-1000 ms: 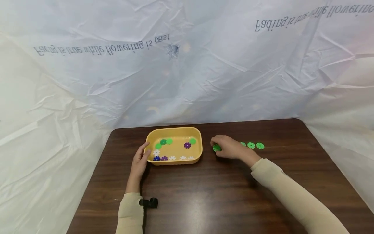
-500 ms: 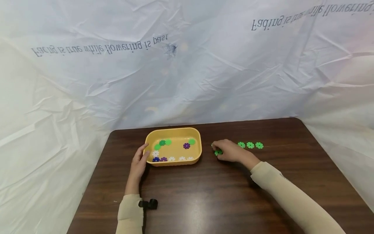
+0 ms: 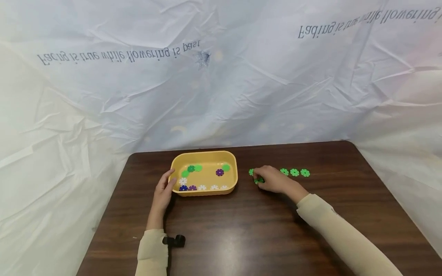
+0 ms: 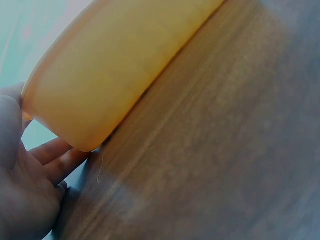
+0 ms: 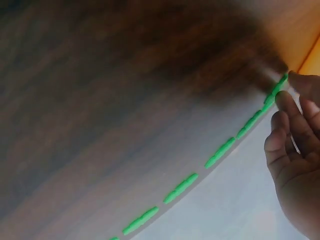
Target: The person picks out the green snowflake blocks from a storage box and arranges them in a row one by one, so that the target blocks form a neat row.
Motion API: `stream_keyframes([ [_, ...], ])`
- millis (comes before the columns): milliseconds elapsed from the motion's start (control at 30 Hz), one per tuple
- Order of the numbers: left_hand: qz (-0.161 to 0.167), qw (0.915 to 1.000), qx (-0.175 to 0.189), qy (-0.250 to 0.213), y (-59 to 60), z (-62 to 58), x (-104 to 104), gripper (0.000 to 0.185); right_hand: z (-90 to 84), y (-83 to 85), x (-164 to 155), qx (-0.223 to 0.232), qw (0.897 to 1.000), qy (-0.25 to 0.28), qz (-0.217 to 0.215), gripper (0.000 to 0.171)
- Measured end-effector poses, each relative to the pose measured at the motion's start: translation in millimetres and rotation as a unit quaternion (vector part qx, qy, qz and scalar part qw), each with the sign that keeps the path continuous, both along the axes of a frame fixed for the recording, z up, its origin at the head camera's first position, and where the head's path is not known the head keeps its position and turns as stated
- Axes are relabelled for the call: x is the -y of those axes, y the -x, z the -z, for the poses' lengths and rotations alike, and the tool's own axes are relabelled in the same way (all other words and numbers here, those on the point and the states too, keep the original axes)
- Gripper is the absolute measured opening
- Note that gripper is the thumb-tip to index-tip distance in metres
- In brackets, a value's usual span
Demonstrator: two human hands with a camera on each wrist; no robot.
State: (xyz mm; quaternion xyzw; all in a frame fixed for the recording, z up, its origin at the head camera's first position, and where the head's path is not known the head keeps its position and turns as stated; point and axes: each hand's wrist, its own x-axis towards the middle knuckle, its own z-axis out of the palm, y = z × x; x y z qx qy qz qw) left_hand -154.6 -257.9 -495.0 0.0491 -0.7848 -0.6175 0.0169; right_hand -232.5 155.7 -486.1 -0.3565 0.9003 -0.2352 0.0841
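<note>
My left hand (image 3: 163, 191) grips the left end of a yellow plastic basin (image 3: 203, 193), thumb over the rim and fingers outside. In the left wrist view, fingers spread under the basin's (image 4: 115, 65) corner. With thumb and fingertips, my right hand (image 3: 272, 179) pinches a green snowflake disc (image 3: 259, 180), low over the table and partly hidden. The right wrist view shows this green disc (image 5: 276, 92) edge-on at the fingertips. Just left of those fingertips lies another green disc (image 3: 251, 172). Several more green discs (image 3: 294, 172) lie in a row to the right, partly behind the hand.
Inside the basin are scattered discs: white (image 3: 183, 181), purple (image 3: 220, 172), dark blue (image 3: 183, 188) and green (image 3: 226, 168). The dark wooden table (image 3: 214, 230) ends at a back edge against a white printed cloth (image 3: 221, 96). A black strap mount (image 3: 174, 241) sits on the left sleeve.
My right hand has shifted slightly right and nearer, its pinched disc moving with it. A green disc has come into view left of its fingertips. The left hand stays on the basin.
</note>
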Motion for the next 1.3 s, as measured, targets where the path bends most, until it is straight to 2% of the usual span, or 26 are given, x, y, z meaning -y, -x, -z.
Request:
stream_keyframes([
  [100, -0.001, 1.0, 0.007, -0.004, -0.8, 0.6, 0.6, 0.047, -6.2, 1.3, 4.4, -0.012, 0.999, 0.038, -0.001, 0.007],
  [233, -0.006, 0.9999, 0.006, -0.008, 5.5, 14.8, 6.6, 0.047, -31.2, 10.0, 28.9, -0.034, 0.997, 0.069, 0.0, 0.005],
  [333, -0.011, 0.9999, -0.001, -0.003, 11.2, 27.6, 9.8, 0.048, -48.6, 19.3, 57.7, -0.047, 0.998, 0.045, -0.012, 0.011],
  [400, -0.012, 0.9999, -0.006, 0.003, 12.7, 29.9, 10.0, 0.049, -54.1, 25.4, 78.9, -0.044, 0.999, 0.01, -0.024, 0.016],
  [533, -0.012, 0.9998, -0.014, 0.0, 13.7, 30.9, 8.1, 0.049, -50.2, 34.7, 115.8, -0.024, 0.995, -0.094, -0.025, 0.016],
  [600, -0.009, 0.9999, -0.013, -0.002, 13.3, 31.4, 7.2, 0.048, -44.7, 37.0, 129.4, -0.028, 0.987, -0.16, -0.02, 0.014],
  [700, -0.011, 0.9999, -0.008, -0.006, 12.2, 31.4, 7.0, 0.048, -35.7, 38.3, 143.4, -0.039, 0.968, -0.246, -0.021, 0.014],
  [767, -0.015, 0.9998, -0.008, -0.005, 11.6, 30.3, 7.6, 0.047, -30.2, 39.2, 149.4, -0.049, 0.959, -0.277, -0.026, 0.014],
  [900, -0.019, 0.9997, -0.016, 0.001, 12.8, 29.2, 9.2, 0.047, -25.5, 40.7, 155.1, -0.054, 0.958, -0.28, -0.021, 0.017],
  [1100, -0.019, 0.9996, -0.019, 0.005, 13.3, 29.3, 10.1, 0.048, -28.4, 42.0, 155.1, -0.04, 0.963, -0.266, -0.014, 0.012],
  [1300, -0.017, 0.9997, -0.017, 0.009, 13.9, 31.2, 10.1, 0.047, -24.8, 44.7, 154.0, -0.013, 0.969, -0.247, -0.009, 0.017],
])
